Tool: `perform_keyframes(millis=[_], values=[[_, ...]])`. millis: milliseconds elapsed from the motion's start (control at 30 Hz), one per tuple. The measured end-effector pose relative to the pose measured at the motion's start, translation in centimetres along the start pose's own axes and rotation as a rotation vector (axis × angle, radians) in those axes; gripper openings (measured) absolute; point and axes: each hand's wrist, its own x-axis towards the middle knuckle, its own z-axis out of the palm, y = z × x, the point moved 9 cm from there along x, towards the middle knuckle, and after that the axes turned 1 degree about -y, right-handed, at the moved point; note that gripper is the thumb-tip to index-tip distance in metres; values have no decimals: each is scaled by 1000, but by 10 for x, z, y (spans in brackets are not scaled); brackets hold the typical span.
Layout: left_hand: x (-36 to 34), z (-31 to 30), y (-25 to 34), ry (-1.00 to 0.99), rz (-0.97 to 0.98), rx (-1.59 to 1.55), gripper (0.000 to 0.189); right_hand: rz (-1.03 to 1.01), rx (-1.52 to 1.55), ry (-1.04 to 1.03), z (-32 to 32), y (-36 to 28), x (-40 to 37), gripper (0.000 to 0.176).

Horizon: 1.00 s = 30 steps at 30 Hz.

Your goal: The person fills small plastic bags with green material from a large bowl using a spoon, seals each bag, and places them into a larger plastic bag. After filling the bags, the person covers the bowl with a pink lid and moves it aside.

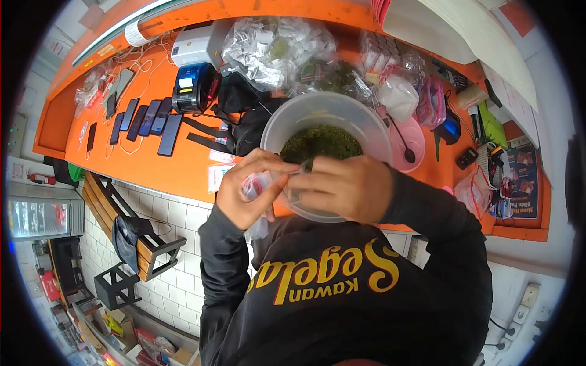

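Note:
In front of my body stands a large translucent plastic tub (pixel 276 122) with dark green, crumbly dried leaves (pixel 320 141) in its bottom. At its near left rim my left hand (pixel 247 189) is closed on small clear plastic bags (pixel 257 183) with red-pink edging. My right hand (pixel 348 188) reaches over the near rim, fingers curled, its fingertips meeting my left fingers at the bag. A small dark bit shows between the fingertips; I cannot make out what it is. The bag's mouth is mostly hidden by my fingers.
Several phones (pixel 170 135) lie at the left of the orange table (pixel 116 160), near a blue-black label printer (pixel 194 86) and a black bag (pixel 247 125). Filled clear bags (pixel 278 52) are heaped behind the tub. Right of it stands a pink bowl (pixel 408 141) with a dark spoon (pixel 408 152).

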Motion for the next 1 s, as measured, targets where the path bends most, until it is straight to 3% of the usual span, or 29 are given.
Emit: perform_keyframes(millis=[33, 67, 100, 167, 200, 267, 333, 367, 400, 500, 700, 833, 900, 933, 1000], values=[[-1, 4, 14, -54, 125, -98, 20, 35, 40, -34, -3, 5, 3, 24], [-4, 5, 12, -98, 92, -170, 33, 52, 76, -50, -7, 8, 6, 18], [-9, -1, 7, -101, 88, -172, 33, 55, 79, -51, -4, 11, 8, 18], [-20, -7, -24, -113, -85, -204, 45, 83, 474, 69, -3, 24, 12, 21], [-23, -7, -25, -97, -79, -255, 46, 89, 479, 67, 1, 35, 15, 21], [-32, -8, -29, -175, -52, -290, 44, 535, 671, -89, 34, 98, 9, 28], [-40, 0, -29, -300, 44, -313, 49, 662, 387, -434, 116, 143, -21, 43], [-45, 3, -37, -311, 40, -314, 49, 641, 232, -627, 147, 145, -32, 58], [-51, 3, -42, -293, 69, -394, 54, 597, 152, -660, 184, 146, -41, 62], [-60, 1, -49, -240, 133, -473, 62, 639, 173, -729, 225, 129, -41, 51], [-77, -32, -69, -39, 128, -555, 57, 444, 92, -862, 212, 110, -49, 29], [-76, -41, -71, 9, 137, -515, 60, 477, 161, -907, 238, 96, -53, 25], [-70, -40, -64, 19, 120, -490, 62, 1024, 789, -1042, 246, 94, -76, 26], [-67, -40, -60, 26, 135, -476, 62, 1025, 788, -1036, 249, 96, -78, 26], [-63, -40, -55, 32, 154, -462, 63, 1193, 1150, -714, 248, 106, -74, 30]])
